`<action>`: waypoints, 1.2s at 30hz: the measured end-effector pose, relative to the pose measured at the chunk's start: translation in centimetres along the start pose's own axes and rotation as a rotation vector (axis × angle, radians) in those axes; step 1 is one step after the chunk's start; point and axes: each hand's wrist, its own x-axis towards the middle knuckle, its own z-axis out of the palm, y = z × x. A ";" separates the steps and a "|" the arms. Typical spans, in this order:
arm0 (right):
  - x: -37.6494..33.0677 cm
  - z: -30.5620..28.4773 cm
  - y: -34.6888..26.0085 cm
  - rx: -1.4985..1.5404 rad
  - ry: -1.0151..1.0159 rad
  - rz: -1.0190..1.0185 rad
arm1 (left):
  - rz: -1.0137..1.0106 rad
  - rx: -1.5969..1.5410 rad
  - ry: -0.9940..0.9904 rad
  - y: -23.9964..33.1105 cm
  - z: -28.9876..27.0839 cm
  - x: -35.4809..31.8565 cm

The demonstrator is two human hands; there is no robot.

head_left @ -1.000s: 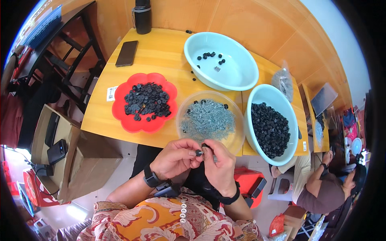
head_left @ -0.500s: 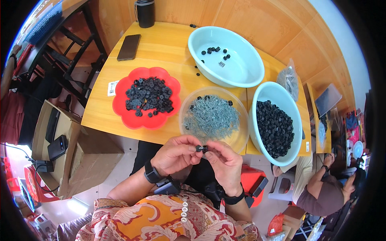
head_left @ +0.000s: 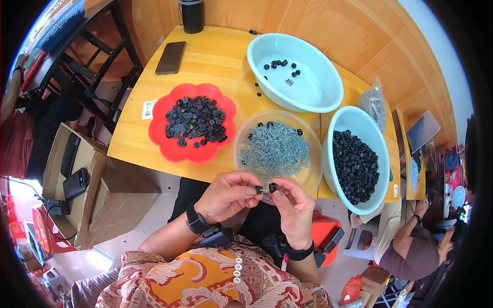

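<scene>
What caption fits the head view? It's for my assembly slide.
Left hand and right hand pinch small black parts beside a clear bowl of screws.

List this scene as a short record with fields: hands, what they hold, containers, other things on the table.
left hand: pinches a small black part with a thin screw shaft
right hand: pinches a second small black part close beside it
red dish: black washer-like pieces
clear bowl: silver screws
near teal basin: heaped black parts
far teal basin: a few black parts
table: phone, dark cup, plastic bag
</scene>
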 end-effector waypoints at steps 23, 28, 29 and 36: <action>0.2 0.1 0.6 0.686 -0.197 0.236 | 0.304 0.469 0.106 -0.2 2.6 -1.2; 0.2 0.1 0.7 0.689 -0.194 0.227 | 0.333 0.549 0.102 -0.2 2.7 -1.3; 0.2 0.1 0.7 0.690 -0.196 0.225 | 0.343 0.546 0.104 -0.4 2.6 -1.3; 0.2 0.3 0.7 0.688 -0.193 0.216 | 0.348 0.556 0.103 -0.3 2.7 -1.3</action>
